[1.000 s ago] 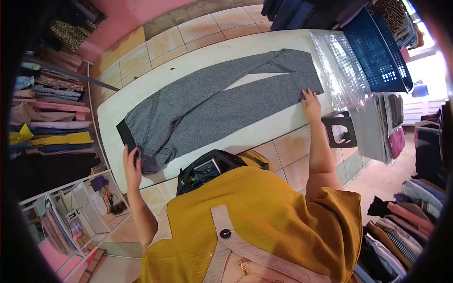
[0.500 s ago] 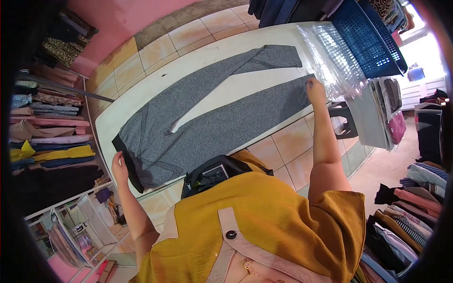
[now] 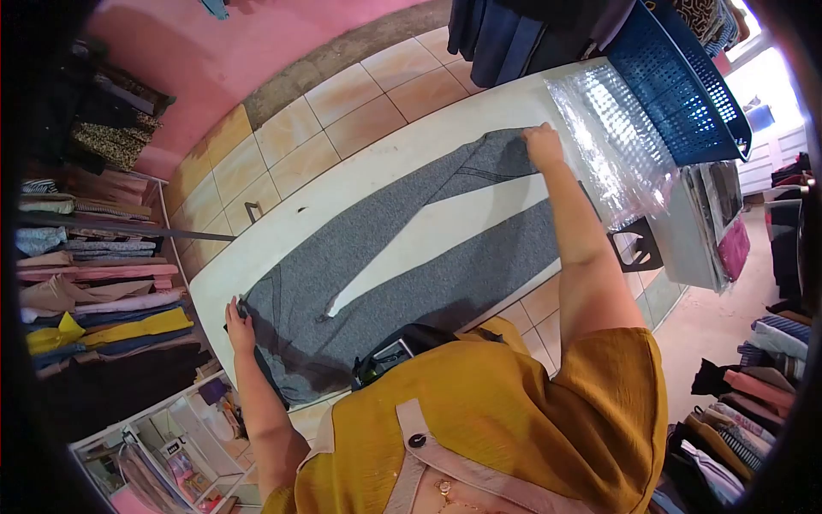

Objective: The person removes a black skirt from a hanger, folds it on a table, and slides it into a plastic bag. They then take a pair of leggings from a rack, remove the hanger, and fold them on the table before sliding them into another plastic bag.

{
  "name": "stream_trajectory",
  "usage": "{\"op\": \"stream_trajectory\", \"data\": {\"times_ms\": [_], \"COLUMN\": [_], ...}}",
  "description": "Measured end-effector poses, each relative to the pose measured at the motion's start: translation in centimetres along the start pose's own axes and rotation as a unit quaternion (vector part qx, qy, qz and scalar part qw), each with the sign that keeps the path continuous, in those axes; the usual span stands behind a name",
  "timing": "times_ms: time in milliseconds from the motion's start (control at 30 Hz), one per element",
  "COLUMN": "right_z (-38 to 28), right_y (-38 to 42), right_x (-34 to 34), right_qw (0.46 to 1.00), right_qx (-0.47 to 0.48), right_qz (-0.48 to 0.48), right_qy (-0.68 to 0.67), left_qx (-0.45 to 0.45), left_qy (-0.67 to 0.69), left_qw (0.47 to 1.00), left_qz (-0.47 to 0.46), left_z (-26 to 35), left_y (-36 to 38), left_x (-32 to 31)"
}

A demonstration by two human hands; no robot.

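A pair of grey knit pants [image 3: 428, 265] with a dark waistband lies flat on the white table [image 3: 360, 163], legs apart and pointing right. My left hand [image 3: 241, 330] is at the far corner of the waistband, fingers closed on its edge. At the hem of the far leg, my right hand [image 3: 545, 147] pinches the cloth, with my forearm crossing over the end of the near leg. Part of the near leg's hem is hidden behind that arm. A black bag [image 3: 415, 338] at my waist overlaps the pants' near edge.
Clear plastic bags [image 3: 608, 128] lie at the table's right end, beside a blue basket [image 3: 676, 86]. Packaged garments [image 3: 711, 214] stand to the right. Folded clothes [image 3: 103, 283] fill shelves on the left; more clothes [image 3: 736, 411] are stacked at lower right.
My right hand has moved from the near leg's hem to the far leg's hem. My left hand has shifted along the waistband to its far corner. The view has turned slightly.
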State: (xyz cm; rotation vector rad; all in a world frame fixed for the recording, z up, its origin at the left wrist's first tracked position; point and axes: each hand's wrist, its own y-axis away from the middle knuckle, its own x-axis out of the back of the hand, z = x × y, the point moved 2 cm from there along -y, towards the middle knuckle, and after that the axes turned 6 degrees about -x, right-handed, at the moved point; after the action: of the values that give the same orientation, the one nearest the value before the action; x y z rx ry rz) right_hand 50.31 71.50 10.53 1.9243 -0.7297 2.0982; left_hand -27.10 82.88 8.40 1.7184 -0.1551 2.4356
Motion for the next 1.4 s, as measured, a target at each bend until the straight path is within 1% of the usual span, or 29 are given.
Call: {"op": "stream_trajectory", "data": {"times_ms": [33, 67, 100, 133, 300, 367, 400, 467, 500, 533, 567, 600, 667, 700, 767, 867, 900, 967, 1000, 1067, 1100, 1133, 1167, 1200, 1267, 1300, 1333, 1367, 1400], "right_z": [0.4, 1.0, 1.9, 2.7, 3.8, 1.8, 0.9, -0.1, 0.1, 0.4, 0.8, 1.4, 2.0, 2.7, 4.6, 5.7, 6.2, 5.5, 5.1, 3.0, 2.0, 1.0, 0.6, 1.0, 2.1, 2.5, 2.9, 3.4, 3.9], "right_y": [-0.2, 0.2, 1.1, 2.2, 3.4, 1.5, 1.0, 0.3, -0.2, -0.8, -0.9, -0.4, 1.4, 2.7, 5.4, 8.3, 8.0, 5.8, 4.7, 3.4, 3.5, 3.6, 3.7, 3.2, 2.3, 2.6, 3.0, 3.7, 4.7], "right_x": [0.4, 1.2, 2.8, 3.7, 3.6, 3.3, 2.8, 1.0, 0.8, 0.7, 0.7, 1.0, 4.6, 5.0, 4.5, 3.7, 3.6, 4.2, 3.3, 2.1, 1.5, 0.6, 0.2, 0.3, 1.0, 2.0, 4.7, 7.3, 9.3], "right_qw": [0.997, 0.996, 0.994, 0.968, 0.976, 0.967, 0.966, 0.993, 0.993, 0.995, 0.995, 0.995, 0.979, 0.979, 0.997, 1.000, 1.000, 0.995, 0.994, 0.985, 0.984, 0.990, 0.992, 0.992, 0.996, 0.997, 0.998, 0.989, 0.980], "right_qx": [0.007, 0.006, 0.002, -0.002, 0.034, 0.082, 0.081, 0.068, 0.066, 0.075, 0.084, 0.083, 0.039, 0.041, 0.033, -0.006, -0.006, -0.053, -0.046, 0.049, 0.046, 0.056, 0.067, 0.063, 0.037, 0.035, -0.024, -0.081, -0.124], "right_qz": [-0.074, -0.081, 0.055, 0.189, 0.157, 0.196, 0.196, 0.068, 0.067, 0.020, -0.026, -0.026, 0.145, 0.145, 0.024, -0.016, -0.015, 0.050, 0.030, 0.074, 0.076, 0.025, -0.027, -0.023, -0.076, -0.075, -0.015, 0.045, 0.062], "right_qy": [-0.022, -0.022, -0.095, -0.165, -0.149, -0.142, -0.145, -0.070, -0.072, -0.061, -0.050, -0.049, -0.139, -0.137, -0.072, -0.015, -0.014, -0.070, -0.089, -0.151, -0.151, -0.130, -0.108, -0.110, -0.005, -0.006, -0.062, -0.116, -0.145], "left_qx": [0.000, 0.012, 0.026, 0.028, 0.017, 0.014, -0.011, -0.039, -0.002, 0.035, 0.033, 0.027, 0.023, 0.021, 0.021, -0.005, -0.010, -0.016, -0.019, -0.028, 0.016, 0.060, 0.057, 0.040, 0.020, 0.026, 0.032, -0.012, -0.013], "left_qy": [-0.003, 0.018, 0.040, 0.040, 0.015, 0.011, -0.036, -0.086, -0.086, -0.085, -0.086, -0.110, -0.129, -0.119, -0.106, -0.093, -0.064, -0.036, -0.020, -0.005, -0.021, -0.037, -0.037, -0.017, 0.003, 0.067, 0.131, 0.206, 0.225], "left_qw": [1.000, 1.000, 0.998, 0.998, 0.999, 0.999, 0.999, 0.995, 0.996, 0.995, 0.995, 0.993, 0.991, 0.993, 0.994, 0.995, 0.997, 0.998, 0.998, 0.998, 1.000, 0.997, 0.997, 0.999, 0.998, 0.993, 0.981, 0.966, 0.959], "left_qz": [-0.005, -0.021, -0.038, -0.046, -0.049, -0.042, -0.031, -0.020, -0.028, -0.037, -0.037, -0.026, -0.015, 0.003, 0.020, 0.036, 0.041, 0.049, 0.054, 0.059, 0.014, -0.029, -0.026, 0.014, 0.055, 0.099, 0.141, 0.153, 0.170], "left_z": [-0.2, -0.7, -1.3, -1.9, -1.0, -0.7, -0.6, 0.2, 0.4, 0.5, 0.0, -0.5, -0.9, -0.8, -0.5, -0.3, -0.2, -0.5, -0.8, -0.8, -0.8, -0.9, -1.2, -1.4, -1.9, -2.2, -2.5, -3.1, -3.2], "left_y": [-0.2, -0.2, -0.2, -0.2, 0.2, 0.1, 0.0, -0.3, -0.3, -0.3, -0.3, -0.2, 0.2, 0.6, 1.3, 2.0, 2.1, 2.1, 2.0, 1.6, 1.3, 1.2, 1.2, 1.2, 1.5, 1.8, 2.2, 2.8, 3.9], "left_x": [0.2, 0.3, 0.3, 0.4, 0.5, 0.7, 0.8, 1.4, 1.5, 1.7, 1.9, 2.1, 2.2, 2.5, 2.8, 2.9, 3.0, 3.2, 3.1, 3.6, 3.9, 4.0, 4.2, 4.8, 6.0, 7.0, 7.8, 8.4, 9.0]}}
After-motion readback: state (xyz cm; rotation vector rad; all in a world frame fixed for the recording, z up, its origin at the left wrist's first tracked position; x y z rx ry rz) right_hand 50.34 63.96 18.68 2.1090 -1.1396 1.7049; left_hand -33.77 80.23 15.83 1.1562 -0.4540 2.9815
